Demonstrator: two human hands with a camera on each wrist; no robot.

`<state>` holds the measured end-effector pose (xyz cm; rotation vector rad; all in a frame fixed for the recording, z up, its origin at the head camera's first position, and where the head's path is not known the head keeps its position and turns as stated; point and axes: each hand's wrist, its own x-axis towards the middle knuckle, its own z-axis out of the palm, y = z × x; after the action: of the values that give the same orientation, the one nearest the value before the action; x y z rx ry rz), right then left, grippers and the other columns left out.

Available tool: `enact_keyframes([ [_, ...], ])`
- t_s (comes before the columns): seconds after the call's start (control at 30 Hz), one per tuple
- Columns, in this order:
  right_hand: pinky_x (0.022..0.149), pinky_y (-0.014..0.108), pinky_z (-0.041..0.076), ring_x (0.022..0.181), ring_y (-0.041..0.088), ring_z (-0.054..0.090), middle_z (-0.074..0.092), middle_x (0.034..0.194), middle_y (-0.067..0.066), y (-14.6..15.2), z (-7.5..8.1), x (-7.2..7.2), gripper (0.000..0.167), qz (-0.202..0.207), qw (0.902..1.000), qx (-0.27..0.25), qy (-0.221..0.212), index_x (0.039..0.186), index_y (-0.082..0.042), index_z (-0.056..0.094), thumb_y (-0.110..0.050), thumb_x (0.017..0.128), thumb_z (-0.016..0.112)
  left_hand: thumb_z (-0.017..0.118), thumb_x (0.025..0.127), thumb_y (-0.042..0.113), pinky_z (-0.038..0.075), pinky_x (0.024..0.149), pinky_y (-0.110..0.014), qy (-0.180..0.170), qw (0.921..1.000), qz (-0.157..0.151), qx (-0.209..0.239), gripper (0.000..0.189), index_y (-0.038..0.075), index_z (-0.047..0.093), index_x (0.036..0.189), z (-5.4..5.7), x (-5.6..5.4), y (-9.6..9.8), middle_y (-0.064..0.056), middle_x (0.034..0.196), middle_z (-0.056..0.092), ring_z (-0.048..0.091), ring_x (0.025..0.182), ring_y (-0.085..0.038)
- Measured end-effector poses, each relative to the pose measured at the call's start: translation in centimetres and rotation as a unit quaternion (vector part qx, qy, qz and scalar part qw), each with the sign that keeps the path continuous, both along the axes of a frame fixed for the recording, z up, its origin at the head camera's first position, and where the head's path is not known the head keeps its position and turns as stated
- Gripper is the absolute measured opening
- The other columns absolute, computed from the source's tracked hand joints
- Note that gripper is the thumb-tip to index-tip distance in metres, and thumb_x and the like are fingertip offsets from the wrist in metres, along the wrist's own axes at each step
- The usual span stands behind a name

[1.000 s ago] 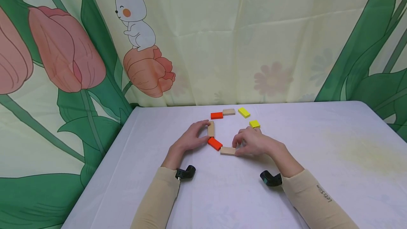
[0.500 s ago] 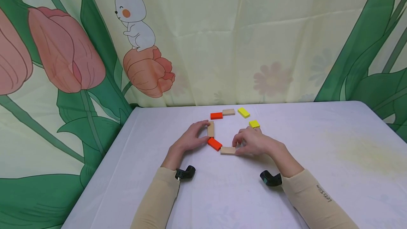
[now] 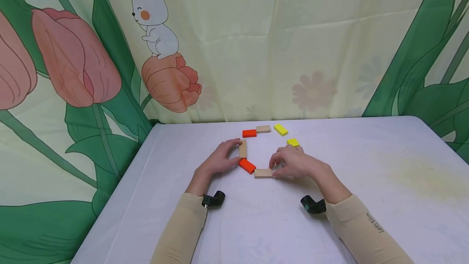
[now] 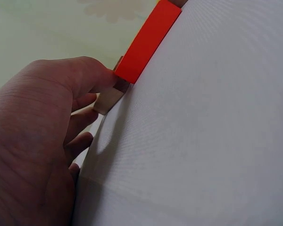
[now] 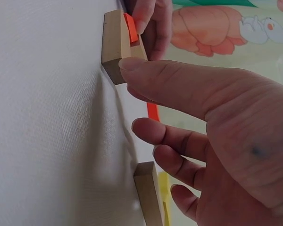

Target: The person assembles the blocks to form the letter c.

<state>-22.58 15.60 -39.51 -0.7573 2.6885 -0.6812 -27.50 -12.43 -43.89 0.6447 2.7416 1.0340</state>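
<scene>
In the head view, my left hand (image 3: 221, 157) spans a wooden block (image 3: 243, 149) lengthwise, fingers at its far end and thumb where it meets a red block (image 3: 247, 166). The left wrist view shows the thumb against the red block's (image 4: 148, 40) corner, with the wooden block (image 4: 108, 100) between thumb and fingers. My right hand (image 3: 294, 163) pinches the right end of another wooden block (image 3: 263, 173) with thumb and index finger, its other fingers loosely bent. That block's left end sits at the red block's lower corner. The blocks lie flat on the table.
Farther back lie a red block (image 3: 249, 133), a wooden block (image 3: 263, 129) and a yellow block (image 3: 281, 129). Another yellow block (image 3: 292, 142) sits just beyond my right hand. The right wrist view shows a wooden block (image 5: 148, 193) below that hand's fingers. A printed curtain (image 3: 242, 52) hangs behind the table.
My right hand and the wooden block it pinches have shifted very slightly to the right. My left hand stays in place.
</scene>
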Motion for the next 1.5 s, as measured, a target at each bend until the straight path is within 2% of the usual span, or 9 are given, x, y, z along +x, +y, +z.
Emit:
enact_keyframes([
  [0.23, 0.085, 0.051, 0.037, 0.092, 0.016, 0.055, 0.061, 0.094, -0.006, 0.4, 0.3, -0.1, 0.015, -0.001, 1.0000, -0.002, 0.001, 0.100, -0.024, 0.075, -0.023, 0.086, 0.079, 0.068, 0.094, 0.024, 0.030, 0.116, -0.047, 0.001, 1.0000, -0.001, -0.005, 0.057, 0.017, 0.050, 0.147, -0.3, -0.2, 0.0, -0.004, 0.155, 0.042, 0.034, 0.144, -0.024],
  [0.47, 0.081, 0.049, 0.037, 0.092, 0.019, 0.054, 0.060, 0.091, -0.005, 1.9, 0.6, -0.5, 0.018, -0.010, 0.9996, -0.010, 0.025, 0.105, -0.020, 0.074, -0.023, 0.088, 0.076, 0.068, 0.094, 0.024, 0.029, 0.117, -0.046, 0.006, 1.0000, -0.004, -0.005, 0.057, 0.017, 0.050, 0.147, -0.2, -0.2, 0.0, -0.004, 0.155, 0.042, 0.034, 0.144, -0.023],
  [0.6, 0.085, 0.053, 0.036, 0.101, 0.026, 0.050, 0.062, 0.096, -0.002, 2.7, 0.9, -0.4, 0.023, -0.035, 0.9985, -0.030, 0.030, 0.110, -0.017, 0.073, -0.024, 0.088, 0.076, 0.068, 0.094, 0.024, 0.029, 0.117, -0.046, 0.008, 0.9999, -0.006, -0.004, 0.057, 0.016, 0.050, 0.147, -0.3, -0.2, -0.1, -0.004, 0.155, 0.043, 0.034, 0.144, -0.024],
  [0.7, 0.088, 0.056, 0.035, 0.108, 0.031, 0.048, 0.064, 0.105, 0.001, 3.3, 1.1, -0.3, 0.026, -0.052, 0.9969, -0.041, 0.042, 0.113, -0.016, 0.073, -0.025, 0.089, 0.076, 0.068, 0.094, 0.023, 0.030, 0.117, -0.046, 0.008, 0.9999, -0.007, -0.004, 0.057, 0.016, 0.050, 0.147, -0.3, -0.2, -0.1, -0.005, 0.155, 0.043, 0.034, 0.144, -0.024],
  [0.9, 0.087, 0.057, 0.035, 0.108, 0.034, 0.048, 0.061, 0.109, 0.008, 4.2, 1.2, -0.5, 0.035, -0.086, 0.9935, -0.045, 0.059, 0.119, -0.013, 0.071, -0.031, 0.089, 0.076, 0.068, 0.094, 0.024, 0.030, 0.116, -0.047, 0.009, 0.9999, -0.004, -0.005, 0.056, 0.017, 0.050, 0.147, -0.3, -0.1, -0.1, -0.005, 0.155, 0.043, 0.035, 0.143, -0.024],
  [1.1, 0.088, 0.056, 0.036, 0.110, 0.037, 0.048, 0.061, 0.111, 0.012, 5.0, 1.0, -0.7, 0.042, -0.105, 0.9921, -0.052, 0.044, 0.122, -0.011, 0.069, -0.033, 0.088, 0.077, 0.067, 0.094, 0.024, 0.030, 0.117, -0.046, 0.005, 1.0000, 0.000, -0.006, 0.057, 0.017, 0.049, 0.148, -0.3, -0.1, 0.0, -0.004, 0.155, 0.043, 0.034, 0.144, -0.023],
  [1.5, 0.082, 0.052, 0.040, 0.102, 0.036, 0.052, 0.062, 0.106, 0.012, 5.5, 0.6, -1.0, 0.043, -0.105, 0.9939, -0.001, 0.033, 0.124, -0.008, 0.068, -0.027, 0.087, 0.076, 0.067, 0.094, 0.025, 0.030, 0.116, -0.049, 0.005, 1.0000, 0.000, -0.003, 0.055, 0.017, 0.050, 0.147, -0.4, -0.1, 0.1, -0.004, 0.155, 0.042, 0.034, 0.144, -0.024],
])
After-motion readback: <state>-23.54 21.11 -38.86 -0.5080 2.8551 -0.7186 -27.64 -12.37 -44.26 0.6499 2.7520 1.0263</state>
